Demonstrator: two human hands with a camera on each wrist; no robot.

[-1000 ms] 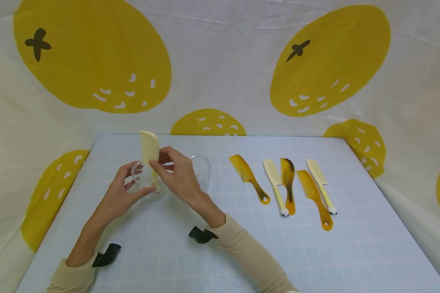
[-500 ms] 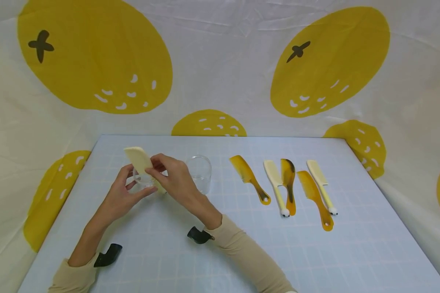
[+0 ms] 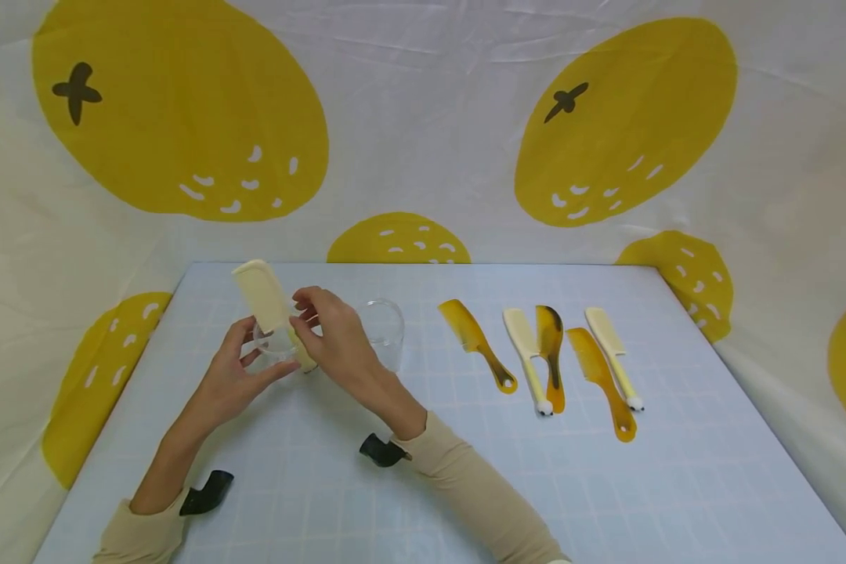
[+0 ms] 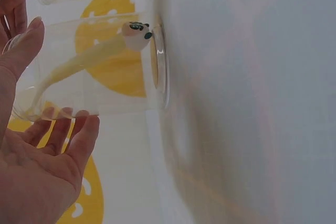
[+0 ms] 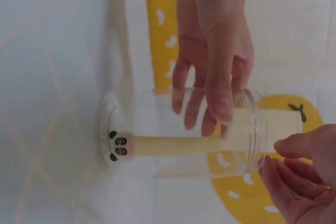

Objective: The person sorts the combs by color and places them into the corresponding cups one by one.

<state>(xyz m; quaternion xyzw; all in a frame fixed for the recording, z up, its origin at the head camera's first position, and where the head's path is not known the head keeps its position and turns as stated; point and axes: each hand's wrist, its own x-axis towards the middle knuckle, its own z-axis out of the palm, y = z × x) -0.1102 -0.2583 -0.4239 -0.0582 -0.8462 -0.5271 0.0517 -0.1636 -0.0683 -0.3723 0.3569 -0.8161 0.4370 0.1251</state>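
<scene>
A cream comb (image 3: 262, 296) stands handle down in a clear cup (image 5: 178, 169), leaning left with its toothed part above the rim. Its panda-head end (image 4: 137, 36) is low inside, close to the cup's base. My left hand (image 3: 236, 377) grips the cup from the left, thumb on the near side and fingers on the far side. Beside the rim is my right hand (image 3: 345, 338), fingers loosely bent and holding nothing. Its thumb tip lies close to the comb's edge. A second clear cup (image 3: 393, 333) stands just behind the right hand.
On the table's right side lie several combs: an amber one (image 3: 468, 327), a cream panda one (image 3: 518, 329) beside a dark-mottled amber one (image 3: 550, 337), another amber one (image 3: 592, 364) and another cream panda one (image 3: 606, 333). A fruit-patterned curtain (image 3: 423, 141) hangs behind the table.
The right hand lowered the comb into the cup and let go of it. The comb tilted leftward from nearly upright. The left hand stayed around the cup.
</scene>
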